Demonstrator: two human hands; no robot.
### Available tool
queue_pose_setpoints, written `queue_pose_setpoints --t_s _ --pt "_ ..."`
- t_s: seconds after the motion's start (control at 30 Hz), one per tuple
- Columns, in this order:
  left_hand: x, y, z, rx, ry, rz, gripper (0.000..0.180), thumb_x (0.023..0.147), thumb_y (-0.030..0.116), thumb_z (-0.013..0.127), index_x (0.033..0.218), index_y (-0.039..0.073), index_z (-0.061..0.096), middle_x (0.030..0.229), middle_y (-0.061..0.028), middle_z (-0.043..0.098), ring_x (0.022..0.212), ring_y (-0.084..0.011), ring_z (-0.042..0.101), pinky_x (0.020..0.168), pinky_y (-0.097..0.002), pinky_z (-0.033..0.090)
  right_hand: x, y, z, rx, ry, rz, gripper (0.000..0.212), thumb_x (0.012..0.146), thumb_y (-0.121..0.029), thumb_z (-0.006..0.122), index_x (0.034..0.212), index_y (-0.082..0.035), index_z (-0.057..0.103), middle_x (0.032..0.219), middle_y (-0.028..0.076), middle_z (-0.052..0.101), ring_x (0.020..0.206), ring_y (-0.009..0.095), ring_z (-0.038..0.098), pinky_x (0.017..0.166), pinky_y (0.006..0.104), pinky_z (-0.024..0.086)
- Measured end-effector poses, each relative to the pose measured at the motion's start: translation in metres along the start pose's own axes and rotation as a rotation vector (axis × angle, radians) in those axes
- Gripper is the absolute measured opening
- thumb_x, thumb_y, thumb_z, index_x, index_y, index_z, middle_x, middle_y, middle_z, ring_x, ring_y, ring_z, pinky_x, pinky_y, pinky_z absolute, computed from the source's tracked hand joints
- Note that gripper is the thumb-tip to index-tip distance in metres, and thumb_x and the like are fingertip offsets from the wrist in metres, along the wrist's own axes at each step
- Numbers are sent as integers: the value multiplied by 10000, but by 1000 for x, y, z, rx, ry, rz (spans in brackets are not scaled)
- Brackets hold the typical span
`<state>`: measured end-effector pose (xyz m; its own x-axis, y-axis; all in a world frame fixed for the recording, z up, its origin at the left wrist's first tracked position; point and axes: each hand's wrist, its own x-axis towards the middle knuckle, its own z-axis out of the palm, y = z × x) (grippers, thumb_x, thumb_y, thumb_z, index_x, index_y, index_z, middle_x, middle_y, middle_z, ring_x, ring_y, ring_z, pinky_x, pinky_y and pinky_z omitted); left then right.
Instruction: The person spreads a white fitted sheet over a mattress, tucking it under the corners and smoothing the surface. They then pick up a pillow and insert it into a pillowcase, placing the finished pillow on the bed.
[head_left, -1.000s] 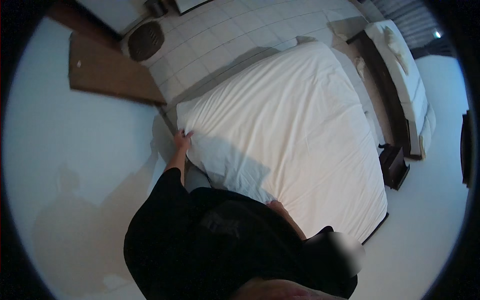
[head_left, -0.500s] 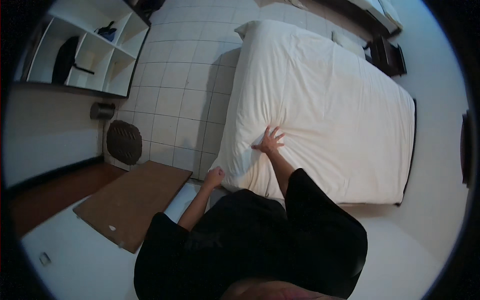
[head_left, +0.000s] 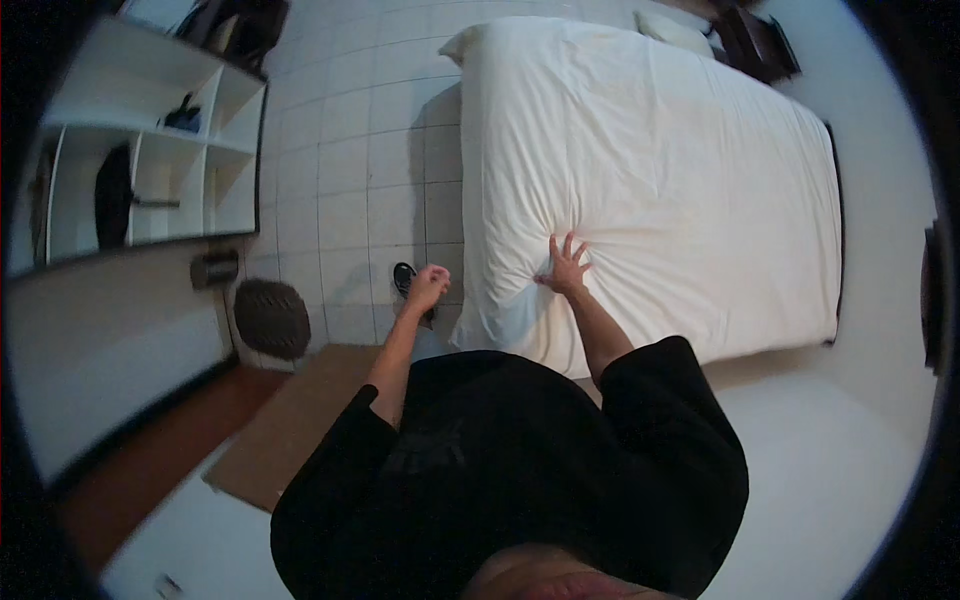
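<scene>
A cream sheet point(head_left: 650, 120) covers the bed and drapes over its near left corner. My right hand point(head_left: 567, 270) presses on it near that corner, fingers spread, with creases fanning out from under the palm. Nothing is gripped in it. To the left of the bed, my left hand point(head_left: 430, 287) hangs in the air above the floor, its fingers curled in a loose fist with nothing visible inside. One black shoe point(head_left: 404, 279) shows just beside it on the tiles.
White tiled floor point(head_left: 345, 215) runs along the bed's left side. A white shelf unit point(head_left: 165, 135) holds dark items, with a dark bin point(head_left: 214, 270) and a brown mat point(head_left: 272, 319) below. A brown board point(head_left: 290, 425) lies near my left arm. Dark furniture point(head_left: 755, 45) stands beyond the bed.
My left hand has moved forward and away from the bed's corner, its fist loosening slightly. My right hand stays spread on the sheet. A shoe has come into view and my body has shifted forward.
</scene>
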<state>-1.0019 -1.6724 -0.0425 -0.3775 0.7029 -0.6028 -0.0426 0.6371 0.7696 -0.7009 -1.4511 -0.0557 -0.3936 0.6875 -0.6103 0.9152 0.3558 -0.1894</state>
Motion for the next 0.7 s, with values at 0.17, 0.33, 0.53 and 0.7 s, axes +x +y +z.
queue_pose_setpoints --t_s 0.17,0.33,0.53,0.7 --pt "147 24 -158 167 -187 22 233 1006 224 641 1090 7 648 873 -75 712 722 -154 678 659 -308 557 -4 -9 5 102 169 135 1019 766 -425 847 1611 -298 293 1721 107 116 1559 436 135 1134 749 279" --pt "283 60 -327 670 -273 41 310 997 309 634 1100 16 645 907 -97 734 751 -178 706 604 -321 562 -81 -48 57 568 901 630 596 856 -255 744 1348 -12 511 1412 229 520 1299 417 514 1097 476 426" --pt "348 125 -344 540 -220 -35 384 993 344 622 1229 51 544 968 -108 726 687 -179 692 539 -310 519 -214 -145 216 937 779 1679 847 811 -491 815 1340 104 527 1321 290 602 1224 411 597 1060 443 468" --pt "382 168 -243 917 -342 75 437 972 322 631 1266 14 531 924 -150 715 681 -209 693 562 -351 524 -235 -225 277 1592 767 1588 1010 800 -625 797 1419 105 474 1357 269 596 1248 369 599 1061 442 463"
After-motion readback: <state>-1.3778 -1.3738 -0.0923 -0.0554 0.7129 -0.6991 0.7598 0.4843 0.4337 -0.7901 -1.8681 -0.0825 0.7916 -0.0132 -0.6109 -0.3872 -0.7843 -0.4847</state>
